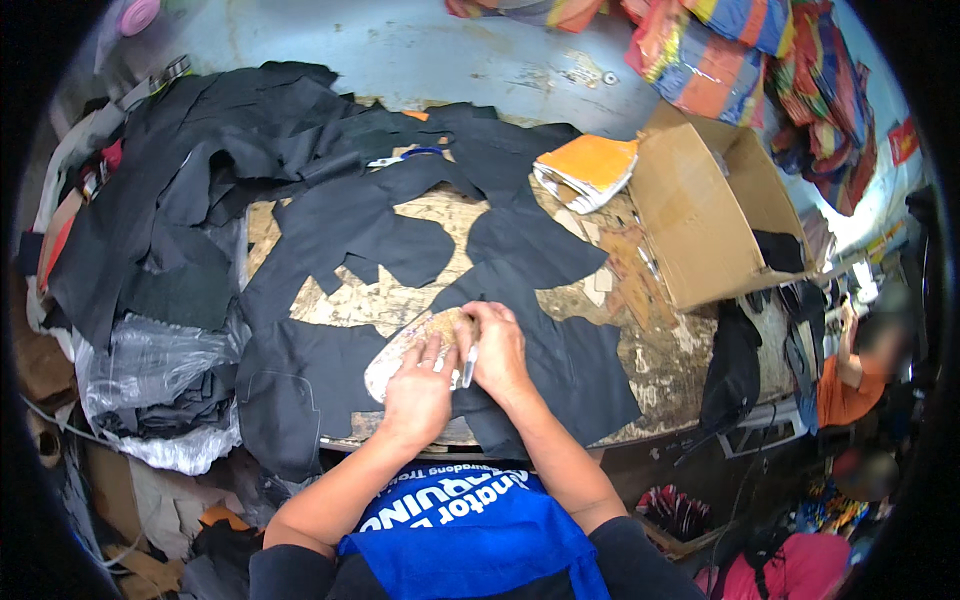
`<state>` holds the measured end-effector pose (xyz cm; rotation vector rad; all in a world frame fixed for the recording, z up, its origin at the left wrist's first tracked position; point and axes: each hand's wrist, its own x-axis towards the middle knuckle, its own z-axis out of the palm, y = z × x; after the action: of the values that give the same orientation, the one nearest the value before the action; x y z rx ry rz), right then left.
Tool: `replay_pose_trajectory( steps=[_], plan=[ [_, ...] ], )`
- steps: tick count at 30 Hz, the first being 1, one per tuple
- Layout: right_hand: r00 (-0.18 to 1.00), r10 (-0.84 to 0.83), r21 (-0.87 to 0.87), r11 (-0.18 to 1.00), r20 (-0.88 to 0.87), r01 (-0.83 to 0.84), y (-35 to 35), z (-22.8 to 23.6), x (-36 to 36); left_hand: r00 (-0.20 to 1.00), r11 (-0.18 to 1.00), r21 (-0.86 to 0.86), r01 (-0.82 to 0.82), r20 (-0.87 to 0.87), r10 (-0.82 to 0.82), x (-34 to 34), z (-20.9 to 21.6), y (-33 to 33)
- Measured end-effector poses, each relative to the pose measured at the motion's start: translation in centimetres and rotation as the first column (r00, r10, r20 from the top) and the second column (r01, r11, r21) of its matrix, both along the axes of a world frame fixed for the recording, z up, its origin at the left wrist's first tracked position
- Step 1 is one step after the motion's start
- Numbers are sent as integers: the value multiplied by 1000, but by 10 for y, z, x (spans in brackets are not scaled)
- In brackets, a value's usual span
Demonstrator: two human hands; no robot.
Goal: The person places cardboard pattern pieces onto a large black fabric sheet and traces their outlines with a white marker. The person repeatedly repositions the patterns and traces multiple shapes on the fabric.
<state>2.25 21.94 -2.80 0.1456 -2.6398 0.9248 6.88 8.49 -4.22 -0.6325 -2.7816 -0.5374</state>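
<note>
A speckled, rounded template [390, 362], shaped like a shoe piece, lies on black leather [520, 300] at the near middle of the table. My left hand [418, 395] presses on it from above, its fingers stretched out flat. At the template's right edge, my right hand [500, 350] is closed around a silver-white pen [469, 368]. The pen's tip and part of the template are hidden by my fingers. To the left, a pale curved outline is drawn on a black leather piece [278, 405]. Large cut gaps in the leather show the worn wooden tabletop [360, 305].
Blue-handled scissors [415, 154] rest on the leather farther back. An orange-topped stack [588, 168] stands beside an open cardboard box [690, 220]. Black leather [200, 180] is heaped at left, above a clear plastic bag [165, 370]. A person in orange [850, 390] is at far right.
</note>
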Motion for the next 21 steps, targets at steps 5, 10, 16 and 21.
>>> replay_pose_trajectory(
  steps=[5, 10, 16, 21],
  plan=[
    [978, 81, -459, 888, 192, 16, 7, -7, 0, 998, 908, 419, 10, -54, 13, 5, 0, -7],
    [1000, -19, -765, 644, -17, 0, 67, 2, 22, 979, 663, 729, 169, -46, -198, 32, 67, -12],
    [833, -542, -811, 536, -115, 236, 223, 9, 83, 528, 19, 807, 590, -367, -766, 70, 163, -23],
    [440, -820, -476, 571, -365, 669, 290, -6, 110, 440, -163, 638, 753, -671, -597, 77, 171, 10]
  ],
)
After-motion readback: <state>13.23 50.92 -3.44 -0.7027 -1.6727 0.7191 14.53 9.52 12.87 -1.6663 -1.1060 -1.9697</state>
